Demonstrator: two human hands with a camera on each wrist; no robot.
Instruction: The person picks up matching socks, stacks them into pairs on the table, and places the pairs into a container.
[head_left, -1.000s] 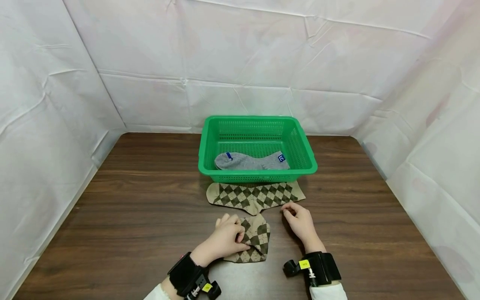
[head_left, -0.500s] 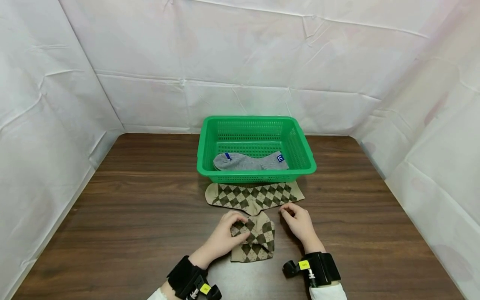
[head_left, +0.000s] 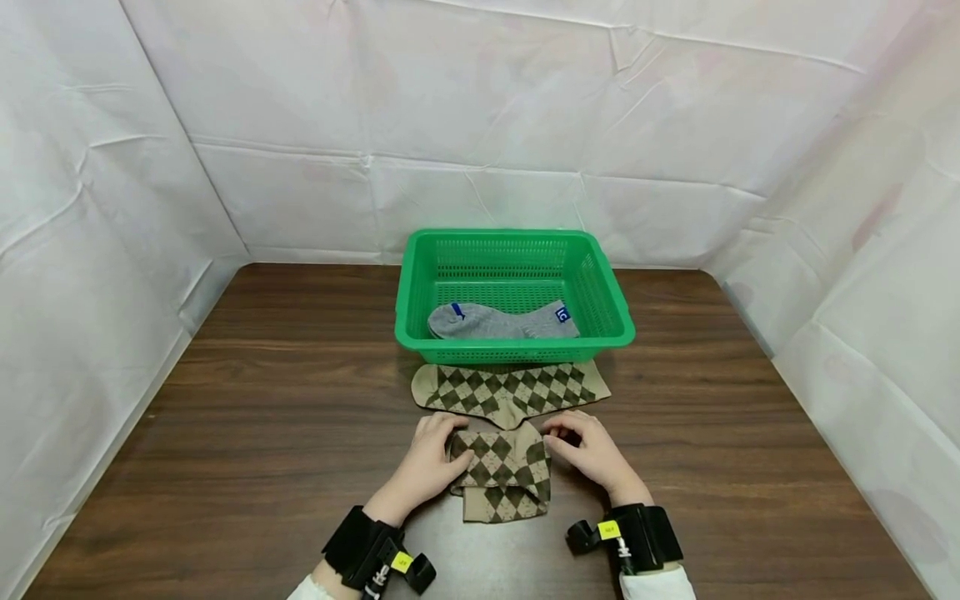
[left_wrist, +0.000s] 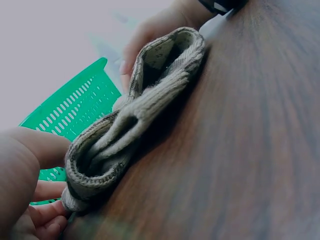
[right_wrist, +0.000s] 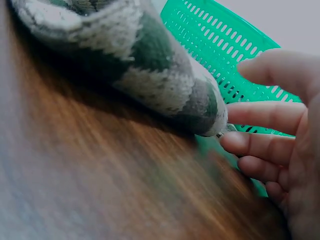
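Observation:
A beige sock with dark diamonds (head_left: 498, 462) lies folded over on itself in front of me, its layers and openings showing in the left wrist view. My left hand (head_left: 423, 458) is at its left end, thumb on the near part and fingers spread toward the far left corner. At the sock's right edge is my right hand (head_left: 592, 450), its fingertips touching or nearly touching the fabric; in the right wrist view the thumb stands apart from the sock. Just beyond, a matching diamond sock (head_left: 517, 392) lies flat and spread out.
A green plastic basket (head_left: 630, 333) stands behind the flat sock, close to its far edge. Inside lie grey socks (head_left: 498, 323) with blue marks. White sheeting (head_left: 480, 125) walls off the back and sides of the brown wooden table (head_left: 285, 400).
The left end of the near sock has been folded over toward the right. My left hand has moved back left to the sock's edge; the right hand has shifted slightly left to the sock.

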